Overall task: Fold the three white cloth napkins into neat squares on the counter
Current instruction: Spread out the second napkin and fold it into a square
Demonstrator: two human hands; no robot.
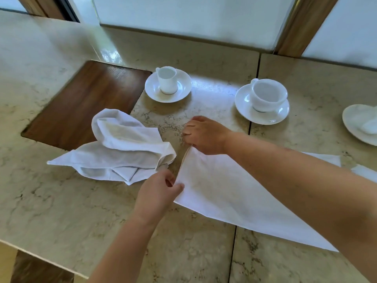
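Note:
A white napkin lies spread flat on the marble counter, reaching off to the right under my right forearm. My left hand pinches its near left corner. My right hand has its fingers curled over the far left corner and holds it down on the counter. To the left lies a crumpled heap of white napkins; how many cloths are in it I cannot tell.
A dark wooden inset panel sits in the counter behind the heap. Two white cups on saucers stand at the back. A white dish is at the right edge. The counter's front edge runs at lower left.

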